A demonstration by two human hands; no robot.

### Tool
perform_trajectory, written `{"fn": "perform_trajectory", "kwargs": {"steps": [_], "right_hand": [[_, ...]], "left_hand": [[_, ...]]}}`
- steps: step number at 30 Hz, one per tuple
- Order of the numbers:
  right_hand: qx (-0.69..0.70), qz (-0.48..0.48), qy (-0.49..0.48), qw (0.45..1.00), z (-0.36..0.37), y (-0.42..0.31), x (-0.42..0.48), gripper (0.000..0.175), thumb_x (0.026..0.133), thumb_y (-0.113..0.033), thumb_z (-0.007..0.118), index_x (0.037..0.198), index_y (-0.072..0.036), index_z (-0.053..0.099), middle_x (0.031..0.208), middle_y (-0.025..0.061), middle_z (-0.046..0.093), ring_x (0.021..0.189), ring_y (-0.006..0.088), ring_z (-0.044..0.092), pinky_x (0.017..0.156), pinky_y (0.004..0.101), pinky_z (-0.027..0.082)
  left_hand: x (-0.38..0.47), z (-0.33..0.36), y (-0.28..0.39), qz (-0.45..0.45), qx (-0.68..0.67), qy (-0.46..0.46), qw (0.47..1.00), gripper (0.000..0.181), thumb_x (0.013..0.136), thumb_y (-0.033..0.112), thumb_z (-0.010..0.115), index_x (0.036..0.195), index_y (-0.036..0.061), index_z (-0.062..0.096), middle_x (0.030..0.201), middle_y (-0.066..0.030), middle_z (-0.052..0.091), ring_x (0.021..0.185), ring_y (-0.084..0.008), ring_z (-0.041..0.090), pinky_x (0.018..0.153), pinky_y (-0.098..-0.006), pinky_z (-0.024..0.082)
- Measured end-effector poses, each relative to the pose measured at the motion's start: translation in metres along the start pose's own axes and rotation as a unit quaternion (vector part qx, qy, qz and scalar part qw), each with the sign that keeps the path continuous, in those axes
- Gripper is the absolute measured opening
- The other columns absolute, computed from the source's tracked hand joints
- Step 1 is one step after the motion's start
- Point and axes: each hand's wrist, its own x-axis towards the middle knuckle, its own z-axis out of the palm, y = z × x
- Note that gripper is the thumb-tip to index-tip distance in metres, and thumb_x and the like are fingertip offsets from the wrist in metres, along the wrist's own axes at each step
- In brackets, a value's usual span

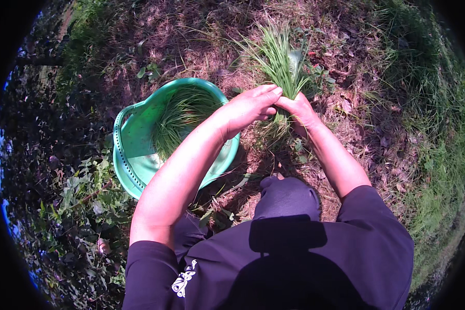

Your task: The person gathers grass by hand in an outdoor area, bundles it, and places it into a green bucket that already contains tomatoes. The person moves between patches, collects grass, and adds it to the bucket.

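Note:
My right hand (303, 112) is closed around the lower part of a bundle of long, thin green grass-like leaves (279, 62). Their tips fan out away from me, and paler, tangled ends (277, 128) hang below the grip. My left hand (254, 104) is at the bundle's left side, its thumb against the leaves and close to the right thumb. Whether its fingers pinch any blades cannot be told. Left of the bundle stands a green plastic tub (118, 131) with a perforated handle. More long green leaves (182, 110) lie inside it, and my left forearm partly covers it.
Dry grass and leaf litter (356, 104) cover the ground. Leafy weeds (89, 193) grow at the left, and taller grass (434, 162) lines the right. A small red thing (312, 53) is beside the bundle. My clothed knee (288, 197) is below the hands.

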Motion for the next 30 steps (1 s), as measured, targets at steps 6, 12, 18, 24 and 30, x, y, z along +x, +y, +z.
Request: {"fn": "perform_trajectory", "kwargs": {"steps": [6,12,18,24,30], "right_hand": [[0.012,0.045,-0.019,0.999,-0.014,-0.038,-0.038,0.039,0.083,-0.011,0.066,0.119,0.001,0.057,0.081,0.0050,0.064,0.069,0.0101,0.060,0.059,0.0230,0.049],[0.131,0.053,-0.077,0.987,-0.032,-0.062,-0.099,0.054,0.076,-0.009,0.064,0.128,0.000,0.051,0.074,0.0067,0.061,0.055,0.0087,0.050,0.050,0.0210,0.041],[-0.076,0.062,-0.033,0.995,0.001,-0.101,-0.135,0.018,0.078,-0.015,0.064,0.090,-0.002,0.062,0.072,0.0055,0.061,0.056,0.0122,0.057,0.050,0.0249,0.046],[-0.053,0.110,0.005,0.993,0.037,-0.121,-0.161,0.020,0.080,-0.015,0.064,0.093,0.000,0.060,0.071,0.0081,0.061,0.053,0.0128,0.056,0.051,0.0258,0.047],[-0.092,0.125,0.001,0.988,0.063,-0.136,-0.185,0.022,0.080,-0.016,0.066,0.094,-0.001,0.059,0.073,0.0073,0.061,0.054,0.0128,0.055,0.052,0.0244,0.045]], "left_hand": [[-0.042,-0.017,0.009,0.267,0.316,0.198,0.889,0.050,0.082,0.011,0.070,0.129,0.0055,0.054,0.127,-0.0112,0.056,0.114,-0.0213,0.058,0.100,-0.0348,0.045],[-0.067,-0.004,0.047,0.506,0.471,0.162,0.704,0.105,0.062,0.028,0.086,0.148,0.0121,0.028,0.149,-0.0187,0.030,0.138,-0.0377,0.031,0.113,-0.0471,0.029],[-0.072,0.062,0.032,0.540,0.572,0.061,0.614,0.116,0.050,0.027,0.086,0.150,0.0271,0.027,0.152,-0.0127,0.028,0.142,-0.0298,0.026,0.116,-0.0520,0.019],[-0.046,0.064,-0.001,0.595,0.471,0.222,0.613,0.103,0.057,0.013,0.077,0.148,0.0254,0.030,0.149,-0.0175,0.029,0.140,-0.0348,0.028,0.115,-0.0546,0.016],[-0.045,0.050,0.011,0.627,0.433,0.248,0.598,0.103,0.057,0.011,0.077,0.148,0.0177,0.028,0.145,-0.0179,0.035,0.137,-0.0334,0.035,0.114,-0.0540,0.018]]}}
